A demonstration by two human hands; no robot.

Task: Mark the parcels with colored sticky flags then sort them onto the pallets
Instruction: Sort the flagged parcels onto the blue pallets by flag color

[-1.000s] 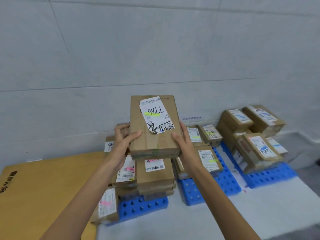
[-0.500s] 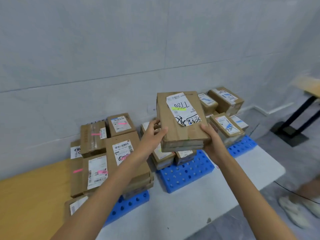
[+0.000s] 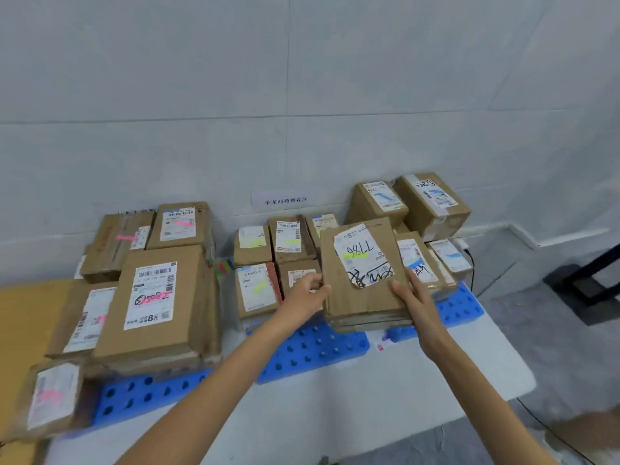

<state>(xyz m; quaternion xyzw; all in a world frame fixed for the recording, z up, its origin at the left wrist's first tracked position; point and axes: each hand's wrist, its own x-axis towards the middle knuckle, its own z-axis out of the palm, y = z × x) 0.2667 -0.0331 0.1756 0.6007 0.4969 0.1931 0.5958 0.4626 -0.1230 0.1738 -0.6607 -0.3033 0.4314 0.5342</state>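
I hold a flat brown parcel (image 3: 360, 290) with a white label reading 7786 and a yellow-green flag. My left hand (image 3: 307, 293) grips its left edge and my right hand (image 3: 411, 297) grips its right edge. The parcel hovers low over the right part of the middle blue pallet (image 3: 312, 350), beside parcels with yellow-green flags (image 3: 256, 286). The left blue pallet (image 3: 141, 397) carries parcels with pink flags (image 3: 151, 297). The right blue pallet (image 3: 459, 310) carries parcels with blue flags (image 3: 431, 203).
All pallets sit on a white table (image 3: 335, 407) against a grey wall. A pad of colored sticky flags (image 3: 225, 266) lies between the left and middle stacks. A yellow board (image 3: 20, 323) lies at the left. A black stand (image 3: 590, 280) is on the floor at right.
The parcel and both hands have come down and forward, from above the stacks to just over the middle pallet. My view has swung, so the stacks shifted in the frame.
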